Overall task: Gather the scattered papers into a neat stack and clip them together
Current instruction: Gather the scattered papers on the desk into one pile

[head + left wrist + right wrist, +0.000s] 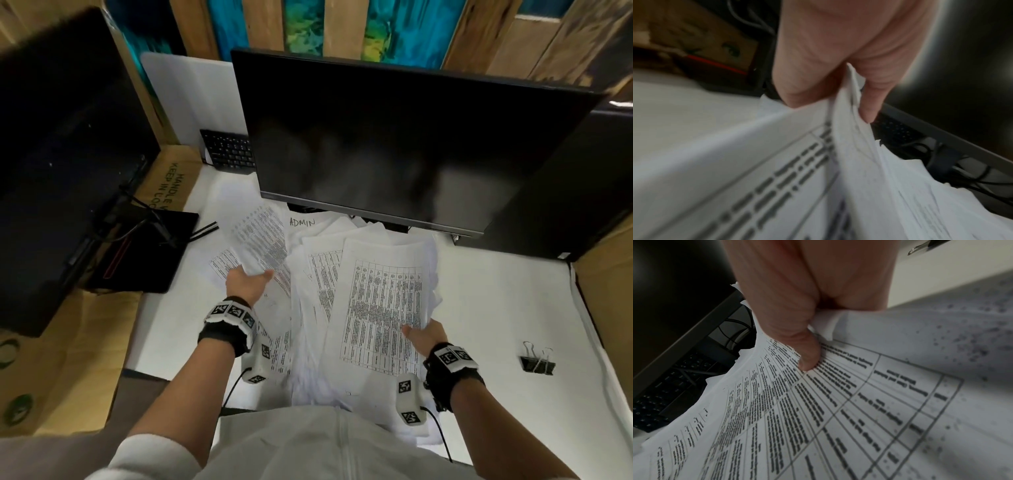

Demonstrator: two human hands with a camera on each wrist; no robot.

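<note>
Gathering step, my read. My left hand (pixel 247 281) pinches left sheets (pixel 255 236); right hand (pixel 425 337) grips right bundle (pixel 383 301), thumb on top. Papers ragged on worktop (pixel 496 308). Next: merge, square edges, fetch binder clips (pixel 537 361).

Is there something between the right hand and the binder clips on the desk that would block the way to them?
Nothing visible does. The binder clips lie on bare white desk to the right of the right hand. That hand, however, is gripping a bundle of papers, so it is not free.
</note>
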